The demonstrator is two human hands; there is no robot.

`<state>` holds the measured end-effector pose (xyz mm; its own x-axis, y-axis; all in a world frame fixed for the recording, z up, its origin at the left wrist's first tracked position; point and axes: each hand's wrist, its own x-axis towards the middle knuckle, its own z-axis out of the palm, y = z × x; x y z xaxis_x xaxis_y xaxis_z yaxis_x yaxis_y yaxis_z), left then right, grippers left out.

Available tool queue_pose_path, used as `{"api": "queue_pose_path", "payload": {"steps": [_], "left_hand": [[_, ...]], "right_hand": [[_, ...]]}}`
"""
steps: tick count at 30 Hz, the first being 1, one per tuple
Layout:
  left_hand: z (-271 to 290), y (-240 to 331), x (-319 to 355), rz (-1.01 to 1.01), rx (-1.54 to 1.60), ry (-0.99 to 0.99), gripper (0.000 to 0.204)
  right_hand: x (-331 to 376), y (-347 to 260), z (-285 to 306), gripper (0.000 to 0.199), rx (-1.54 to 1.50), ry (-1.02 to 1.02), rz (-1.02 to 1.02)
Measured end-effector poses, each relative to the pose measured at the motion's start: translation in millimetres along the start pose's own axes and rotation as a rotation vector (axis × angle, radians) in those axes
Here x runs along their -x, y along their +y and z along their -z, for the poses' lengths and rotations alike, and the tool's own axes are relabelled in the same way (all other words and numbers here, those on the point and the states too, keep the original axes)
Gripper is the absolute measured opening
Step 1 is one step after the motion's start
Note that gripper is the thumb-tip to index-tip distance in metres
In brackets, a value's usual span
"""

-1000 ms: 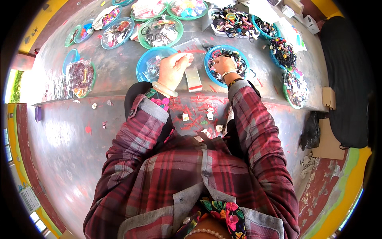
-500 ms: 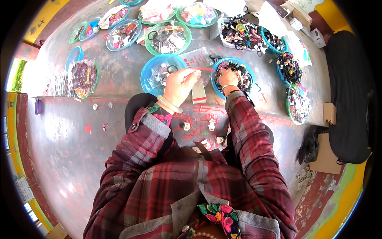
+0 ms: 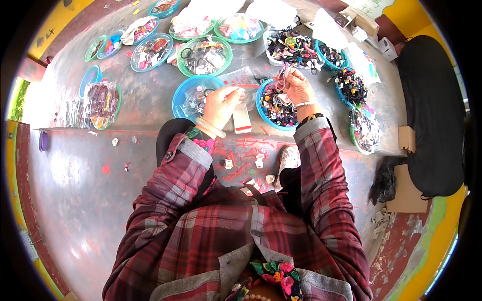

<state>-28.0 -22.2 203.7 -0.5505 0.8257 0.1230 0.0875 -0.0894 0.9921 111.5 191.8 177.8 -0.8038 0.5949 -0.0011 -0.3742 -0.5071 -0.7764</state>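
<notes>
My left hand (image 3: 221, 106) is closed in a pinch over the right side of a blue basin (image 3: 177, 103) holding clear bags. A thin red strip (image 3: 250, 86) shows at its fingertips. My right hand (image 3: 298, 89) is raised over another blue basin (image 3: 262, 111), which is full of dark and coloured hair ties. Its thumb and fingers grip a pinkish-purple hair tie (image 3: 282, 78). Between the two basins lies a small white box with a red end (image 3: 242, 120), close to my left wrist.
Green and blue basins with hair ties and bagged pieces spread across the raised grey floor, such as a green basin (image 3: 228, 56). Red scraps (image 3: 246, 159) and small white pieces litter the lower floor by my shoe (image 3: 289, 158). A long black bag (image 3: 433, 115) lies at right.
My right hand has risen out of the hair-tie basin with a pinkish hair tie. The red strip no longer spans both hands. My left hand stays pinched near the same place.
</notes>
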Motion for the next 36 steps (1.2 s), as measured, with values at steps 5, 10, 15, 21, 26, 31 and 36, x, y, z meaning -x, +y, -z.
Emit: {"api": "queue_pose_path", "payload": {"steps": [5,10,15,21,26,31,36], "left_hand": [[-4,1,1,0.004,-0.004,-0.021,0.023],[-4,-6,0,-0.021,-0.138,-0.063,0.022],[-13,-5,2,0.014,-0.024,-0.066,0.022],[-16,-9,1,0.053,-0.040,-0.096,0.023],[-19,-6,-1,-0.028,-0.255,-0.110,0.020],[-19,-3,1,-0.051,-0.311,-0.090,0.016],[-19,1,3,0.023,-0.080,-0.053,0.014]], "right_hand": [[36,-28,-36,0.018,-0.152,-0.023,-0.008],[73,-17,-62,0.018,-0.276,0.149,-0.165],[84,-2,-61,0.021,-0.149,0.145,-0.237],[86,-16,-72,0.022,-0.059,0.158,-0.233],[84,-12,-70,0.017,0.170,0.165,-0.192],[87,-27,-80,0.015,0.335,0.139,-0.097],[93,-36,-88,0.019,0.483,0.018,-0.100]]}}
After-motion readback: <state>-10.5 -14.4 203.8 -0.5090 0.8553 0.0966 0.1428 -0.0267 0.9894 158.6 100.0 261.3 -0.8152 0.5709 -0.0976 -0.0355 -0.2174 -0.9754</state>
